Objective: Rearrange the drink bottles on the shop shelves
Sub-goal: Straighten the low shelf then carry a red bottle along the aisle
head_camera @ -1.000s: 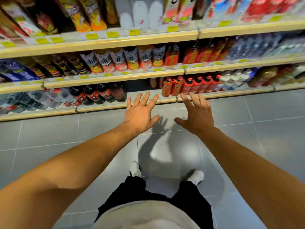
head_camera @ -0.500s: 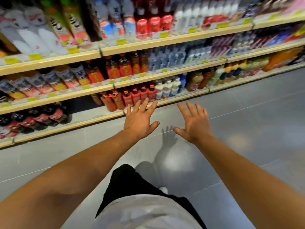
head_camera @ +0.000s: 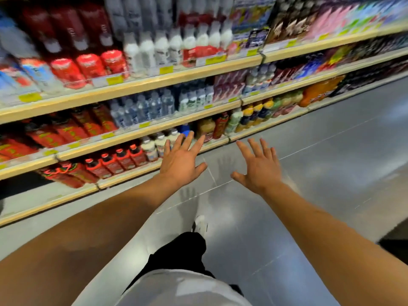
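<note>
Left hand [head_camera: 180, 162] and right hand [head_camera: 259, 170] splayed flat, grasping nothing, above glossy grey floor tiles [head_camera: 320, 173], blurred plastic bottles [head_camera: 123, 157] on pale wooden shelves [head_camera: 132, 175].

Grey floor tiles [head_camera: 320, 164] are reflecting light; yellow price tags [head_camera: 114, 80] are lining the rails, a white shoe [head_camera: 199, 223] showing below.

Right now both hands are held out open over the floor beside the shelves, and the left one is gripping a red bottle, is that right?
Not quite: the head view shows the left hand gripping nothing; like the right hand, it is open.
</note>
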`<action>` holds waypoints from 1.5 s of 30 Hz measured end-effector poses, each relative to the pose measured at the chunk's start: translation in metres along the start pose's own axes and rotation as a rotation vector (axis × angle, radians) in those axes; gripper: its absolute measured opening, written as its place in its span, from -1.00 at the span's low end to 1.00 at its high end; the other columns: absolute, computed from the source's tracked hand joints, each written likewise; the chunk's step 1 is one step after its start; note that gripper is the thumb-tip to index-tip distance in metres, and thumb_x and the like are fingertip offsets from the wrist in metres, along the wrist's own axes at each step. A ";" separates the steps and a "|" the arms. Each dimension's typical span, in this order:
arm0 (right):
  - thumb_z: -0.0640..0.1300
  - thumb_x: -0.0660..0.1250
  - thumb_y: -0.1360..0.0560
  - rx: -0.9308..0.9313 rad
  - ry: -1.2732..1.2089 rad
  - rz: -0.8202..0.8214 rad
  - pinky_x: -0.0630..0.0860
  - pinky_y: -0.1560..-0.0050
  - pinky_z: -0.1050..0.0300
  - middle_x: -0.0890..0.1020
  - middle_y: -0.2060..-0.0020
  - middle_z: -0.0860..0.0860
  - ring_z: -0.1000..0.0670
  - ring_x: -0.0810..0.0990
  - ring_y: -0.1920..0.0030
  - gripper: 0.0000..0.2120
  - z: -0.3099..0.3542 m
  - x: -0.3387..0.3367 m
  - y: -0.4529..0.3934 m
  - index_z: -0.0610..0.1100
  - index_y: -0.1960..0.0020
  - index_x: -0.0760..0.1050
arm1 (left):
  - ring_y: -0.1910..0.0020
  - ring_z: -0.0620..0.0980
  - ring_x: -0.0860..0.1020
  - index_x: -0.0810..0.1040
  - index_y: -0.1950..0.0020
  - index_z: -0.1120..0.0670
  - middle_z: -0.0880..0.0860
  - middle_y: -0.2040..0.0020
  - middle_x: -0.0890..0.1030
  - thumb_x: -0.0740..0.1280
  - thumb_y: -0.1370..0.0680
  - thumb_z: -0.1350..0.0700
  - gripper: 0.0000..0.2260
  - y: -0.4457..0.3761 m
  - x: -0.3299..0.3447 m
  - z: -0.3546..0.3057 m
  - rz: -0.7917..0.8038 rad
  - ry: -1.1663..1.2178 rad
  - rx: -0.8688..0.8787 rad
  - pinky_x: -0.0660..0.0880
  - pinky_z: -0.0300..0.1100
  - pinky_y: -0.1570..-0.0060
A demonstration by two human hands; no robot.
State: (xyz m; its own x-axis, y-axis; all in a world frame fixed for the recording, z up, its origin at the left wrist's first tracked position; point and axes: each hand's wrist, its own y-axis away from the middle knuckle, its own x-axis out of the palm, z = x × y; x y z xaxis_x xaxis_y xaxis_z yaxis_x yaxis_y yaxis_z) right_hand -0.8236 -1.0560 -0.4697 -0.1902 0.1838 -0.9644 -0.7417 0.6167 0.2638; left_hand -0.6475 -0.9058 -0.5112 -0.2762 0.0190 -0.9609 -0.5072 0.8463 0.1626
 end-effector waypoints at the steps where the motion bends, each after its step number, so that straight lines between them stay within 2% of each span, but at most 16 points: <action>1: 0.34 0.25 -0.50 -0.003 -0.009 0.006 -0.17 -0.56 -0.19 -0.11 -0.61 0.00 -0.15 -0.25 -0.58 -0.12 -0.014 -0.006 -0.015 0.16 -0.59 -0.21 | -0.61 0.15 -0.06 -0.13 -0.62 -0.18 0.04 -0.65 -0.07 0.15 -0.59 -0.32 -0.28 -0.019 -0.002 -0.009 0.003 0.002 0.003 -0.08 0.26 -0.53; 8: 0.33 0.26 -0.49 -0.036 -0.088 -0.004 -0.15 -0.56 -0.18 -0.04 -0.61 -0.01 -0.14 -0.21 -0.59 -0.14 -0.090 -0.032 -0.106 0.18 -0.59 -0.17 | -0.61 0.15 -0.07 -0.13 -0.62 -0.17 0.04 -0.65 -0.08 0.12 -0.59 -0.33 -0.29 -0.121 -0.009 -0.063 0.034 -0.003 -0.010 -0.12 0.27 -0.53; 11: 0.33 0.25 -0.50 -0.076 -0.078 0.020 -0.16 -0.55 -0.16 -0.06 -0.61 -0.01 -0.14 -0.22 -0.59 -0.14 -0.123 -0.032 -0.147 0.16 -0.59 -0.18 | -0.60 0.18 0.07 0.03 -0.63 -0.14 0.08 -0.63 0.08 0.20 -0.56 -0.32 -0.29 -0.155 0.001 -0.087 -0.075 -0.018 -0.045 -0.03 0.32 -0.51; 19: 0.34 0.29 -0.48 -0.304 -0.095 0.050 -0.14 -0.56 -0.19 0.00 -0.60 0.00 -0.12 -0.18 -0.59 -0.13 -0.223 -0.027 -0.257 0.16 -0.60 -0.11 | -0.61 0.17 -0.02 -0.05 -0.63 -0.16 0.06 -0.64 0.01 0.14 -0.58 -0.32 -0.31 -0.243 0.027 -0.153 0.004 -0.047 -0.273 -0.06 0.29 -0.51; 22: 0.33 0.29 -0.48 -0.386 -0.103 0.101 -0.12 -0.56 -0.19 0.02 -0.60 -0.01 -0.14 -0.16 -0.59 -0.15 -0.254 -0.029 -0.291 0.16 -0.60 -0.09 | -0.58 0.23 0.10 0.06 -0.63 -0.12 0.11 -0.62 0.13 0.25 -0.56 -0.26 -0.29 -0.264 0.033 -0.182 -0.061 -0.015 -0.356 0.00 0.31 -0.47; 24: 0.34 0.26 -0.49 -0.438 -0.070 0.140 -0.12 -0.56 -0.18 0.01 -0.60 -0.01 -0.14 -0.17 -0.59 -0.16 -0.267 -0.026 -0.312 0.17 -0.60 -0.11 | -0.60 0.20 0.06 0.03 -0.63 -0.12 0.07 -0.63 0.09 0.27 -0.55 -0.26 -0.26 -0.276 0.045 -0.192 -0.018 -0.008 -0.416 -0.01 0.30 -0.49; 28: 0.33 0.26 -0.49 -0.516 -0.039 0.179 -0.11 -0.56 -0.19 0.00 -0.60 -0.01 -0.15 -0.16 -0.59 -0.16 -0.283 -0.004 -0.350 0.16 -0.60 -0.09 | -0.61 0.15 -0.01 0.02 -0.63 -0.13 0.04 -0.65 0.01 0.19 -0.57 -0.30 -0.30 -0.296 0.082 -0.199 -0.021 0.006 -0.504 -0.07 0.25 -0.51; 31: 0.30 0.28 -0.49 -0.526 -0.039 0.183 -0.10 -0.55 -0.20 0.01 -0.60 -0.02 -0.16 -0.15 -0.59 -0.16 -0.285 0.030 -0.381 0.13 -0.60 -0.08 | -0.62 0.12 -0.08 -0.07 -0.63 -0.17 0.02 -0.65 -0.05 0.14 -0.58 -0.32 -0.31 -0.317 0.119 -0.193 0.039 0.049 -0.566 -0.14 0.21 -0.52; 35: 0.27 0.28 -0.50 -0.527 -0.022 0.226 -0.12 -0.56 -0.19 0.00 -0.60 -0.02 -0.15 -0.16 -0.59 -0.17 -0.286 0.108 -0.413 0.12 -0.60 -0.09 | -0.62 0.11 -0.10 -0.14 -0.62 -0.18 0.01 -0.65 -0.08 0.07 -0.59 -0.34 -0.32 -0.344 0.187 -0.170 0.110 0.033 -0.552 -0.12 0.21 -0.54; 38: 0.26 0.28 -0.51 -0.530 -0.017 0.215 -0.12 -0.55 -0.18 0.01 -0.60 -0.01 -0.14 -0.16 -0.59 -0.17 -0.285 0.180 -0.438 0.13 -0.60 -0.09 | -0.61 0.14 -0.02 -0.01 -0.63 -0.14 0.05 -0.64 0.02 0.13 -0.60 -0.30 -0.34 -0.363 0.249 -0.142 0.030 0.054 -0.517 -0.08 0.21 -0.54; 41: 0.26 0.31 -0.50 -0.523 -0.025 0.145 -0.05 -0.56 -0.18 0.07 -0.59 -0.06 -0.18 -0.09 -0.59 -0.17 -0.276 0.246 -0.471 0.10 -0.60 -0.05 | -0.59 0.18 0.11 0.10 -0.62 -0.09 0.10 -0.62 0.15 0.20 -0.59 -0.25 -0.35 -0.388 0.311 -0.112 -0.065 0.007 -0.482 0.04 0.27 -0.50; 45: 0.24 0.36 -0.47 -0.517 -0.125 -0.006 0.01 -0.54 -0.20 0.13 -0.57 -0.11 -0.22 0.00 -0.57 -0.16 -0.252 0.320 -0.522 0.03 -0.60 0.04 | -0.61 0.11 0.02 0.09 -0.62 -0.13 0.05 -0.64 0.07 0.27 -0.57 -0.23 -0.33 -0.427 0.379 -0.067 -0.129 0.028 -0.540 -0.05 0.21 -0.52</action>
State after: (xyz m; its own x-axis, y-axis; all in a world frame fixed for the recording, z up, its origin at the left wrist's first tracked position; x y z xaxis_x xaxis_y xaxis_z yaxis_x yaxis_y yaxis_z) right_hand -0.6593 -1.5124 -0.9210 -0.1303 0.2908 -0.9479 -0.9689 0.1656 0.1839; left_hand -0.5901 -1.2951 -0.9297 -0.2019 -0.0870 -0.9755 -0.8827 0.4476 0.1428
